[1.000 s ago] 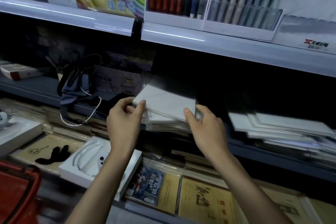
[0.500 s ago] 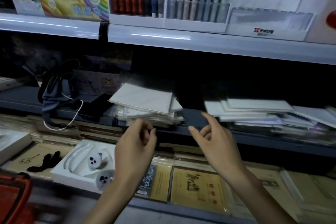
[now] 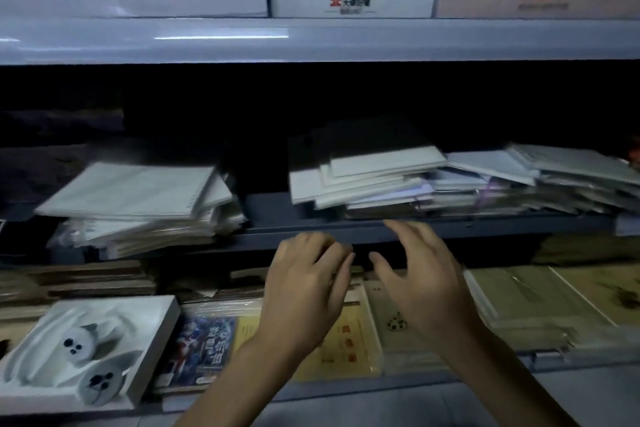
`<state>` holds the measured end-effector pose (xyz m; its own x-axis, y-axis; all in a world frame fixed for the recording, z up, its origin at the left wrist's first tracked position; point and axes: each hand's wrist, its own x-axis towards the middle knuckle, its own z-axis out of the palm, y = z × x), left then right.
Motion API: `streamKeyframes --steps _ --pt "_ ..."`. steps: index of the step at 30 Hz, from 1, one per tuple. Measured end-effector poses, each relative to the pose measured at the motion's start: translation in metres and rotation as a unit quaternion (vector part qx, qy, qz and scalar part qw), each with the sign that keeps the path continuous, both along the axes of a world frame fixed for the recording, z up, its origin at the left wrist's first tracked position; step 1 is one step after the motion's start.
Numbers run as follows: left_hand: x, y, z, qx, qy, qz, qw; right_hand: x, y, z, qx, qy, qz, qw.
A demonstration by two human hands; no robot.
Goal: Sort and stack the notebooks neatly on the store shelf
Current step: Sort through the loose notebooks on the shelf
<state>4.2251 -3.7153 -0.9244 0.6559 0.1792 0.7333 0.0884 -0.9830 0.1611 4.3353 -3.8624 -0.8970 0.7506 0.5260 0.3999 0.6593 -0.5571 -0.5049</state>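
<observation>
1. Gripping nothing right now: left hand [image 3: 304, 291] loosely bent, right hand [image 3: 422, 284] splayed wide, both bare and a bit motion-blurred.
2. Hovering side by side just below the front lip of the middle shelf [image 3: 485, 227], with the right one's fingers [image 3: 408, 236] up at the lip, directly under the centre stack of notebooks [image 3: 367, 177]. Probably lined up like that to take the stack from both sides and square it up.
3. Definitely needs it: white covers fanned out, corners poking every which way, nothing flush.
4. Same story with the right-hand pile [image 3: 561, 177], slumped against the centre one and touching it, edges all over the place.
5. Then the left pile [image 3: 138, 201], set apart across a bare gap of shelf, spiral-bound one skewed on top, plastic-wrapped ones sagging underneath.
6. Guessing plenty of sorting left to do. Can't tell sizes or types apart in this gloom, honestly.
</observation>
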Motion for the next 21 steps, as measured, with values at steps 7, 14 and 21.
streamKeyframes --steps 7,14,21 --pt "0.051 -0.009 0.012 0.064 -0.002 0.020 0.998 0.032 -0.030 0.012 0.018 -0.016 -0.041 0.999" --pt "0.107 -0.014 0.021 0.028 0.005 0.091 0.995 0.037 -0.038 0.014 0.048 -0.011 -0.087 0.995" --pt "0.119 -0.026 0.017 -0.004 -0.046 0.123 0.991 0.040 -0.046 0.012 0.067 0.017 -0.114 0.991"
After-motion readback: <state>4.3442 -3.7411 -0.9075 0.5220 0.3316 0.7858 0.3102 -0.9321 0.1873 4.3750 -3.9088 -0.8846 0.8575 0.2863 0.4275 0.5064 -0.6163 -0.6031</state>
